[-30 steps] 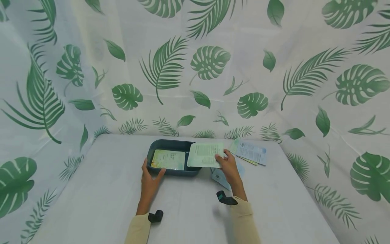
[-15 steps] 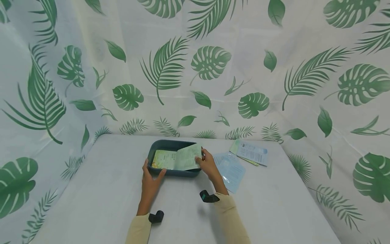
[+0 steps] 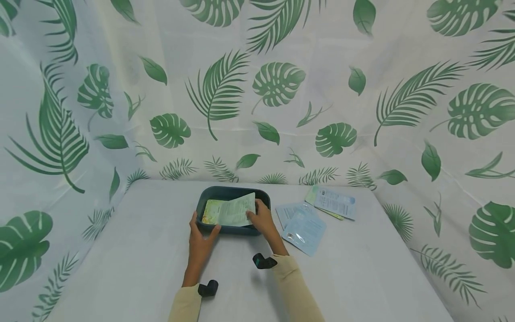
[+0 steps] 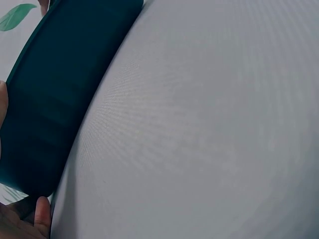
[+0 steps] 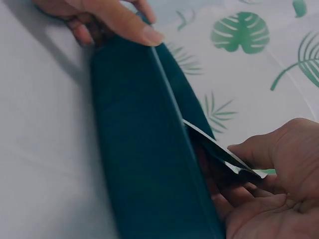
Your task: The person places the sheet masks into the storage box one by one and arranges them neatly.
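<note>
A dark teal tray (image 3: pixel 235 230) with raised walls stands on the table. My left hand (image 3: pixel 200 245) grips its near left corner, the thumb over the front rim and the other fingers round the left end. My right hand (image 3: pixel 263 219) pinches the right edge of a light green flat packet (image 3: pixel 238 211) printed with small text, tilted inside the tray. Beneath its left part lies a yellow-green packet (image 3: pixel 211 212), partly covered. In the right wrist view, the held packet (image 5: pixel 219 144) shows edge-on between the thumb and curled fingers, behind the tray's wall (image 5: pixel 144 139).
Right of the tray, light blue packets (image 3: pixel 306 230) overlap on the white tablecloth (image 3: pixel 362 273). Beyond them lies another blue-and-white packet (image 3: pixel 335 201) over green ones. A leaf-printed curtain (image 3: pixel 297 134) rises behind the table and along both sides.
My right hand has carried the light green packet left and down into the tray, over the yellow-green packet. The blue packets at the right are now uncovered. My left hand keeps its grip.
</note>
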`<state>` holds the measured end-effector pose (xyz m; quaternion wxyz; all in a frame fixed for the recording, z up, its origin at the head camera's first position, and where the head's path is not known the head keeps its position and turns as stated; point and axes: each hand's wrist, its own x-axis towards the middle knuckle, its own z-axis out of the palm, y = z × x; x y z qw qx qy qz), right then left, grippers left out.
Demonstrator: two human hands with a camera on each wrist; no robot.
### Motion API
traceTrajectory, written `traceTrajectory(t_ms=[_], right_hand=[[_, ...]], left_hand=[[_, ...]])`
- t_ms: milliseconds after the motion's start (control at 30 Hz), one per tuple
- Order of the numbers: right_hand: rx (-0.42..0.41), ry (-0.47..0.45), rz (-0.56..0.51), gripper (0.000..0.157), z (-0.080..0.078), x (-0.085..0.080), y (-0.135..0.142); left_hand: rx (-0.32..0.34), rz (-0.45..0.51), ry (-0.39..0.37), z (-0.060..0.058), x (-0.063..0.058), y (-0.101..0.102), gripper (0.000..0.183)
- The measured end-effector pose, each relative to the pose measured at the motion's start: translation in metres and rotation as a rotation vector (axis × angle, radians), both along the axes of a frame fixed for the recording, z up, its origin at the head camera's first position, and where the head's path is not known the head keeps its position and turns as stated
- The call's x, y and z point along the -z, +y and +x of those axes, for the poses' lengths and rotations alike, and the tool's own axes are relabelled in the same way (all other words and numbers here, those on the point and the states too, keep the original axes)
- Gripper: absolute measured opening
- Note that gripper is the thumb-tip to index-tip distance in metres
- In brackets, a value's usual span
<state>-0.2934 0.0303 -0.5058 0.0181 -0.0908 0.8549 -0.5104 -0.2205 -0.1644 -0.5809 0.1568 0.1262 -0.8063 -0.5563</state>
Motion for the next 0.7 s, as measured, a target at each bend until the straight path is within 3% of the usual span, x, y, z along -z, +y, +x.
traceTrajectory(t_ms=[200,400,567,700], right_hand=[[0.042,0.053,0.07,0.048,0.0,0.001,-0.006],[0.071,0.119,0.199,0.038,-0.005,0.007,-0.015],[0.085,0.086,0.325,0.03,-0.007,0.01,-0.022],[0.113,0.07,0.365,0.035,-0.005,0.009,-0.027]], left_hand=[[0.001,0.002,0.006,0.0,-0.002,-0.001,0.097],[-0.002,0.002,-0.001,0.0,-0.004,0.0,0.097],[-0.004,0.004,-0.016,0.001,-0.004,0.001,0.098],[-0.001,0.0,-0.016,0.0,-0.004,0.001,0.098]])
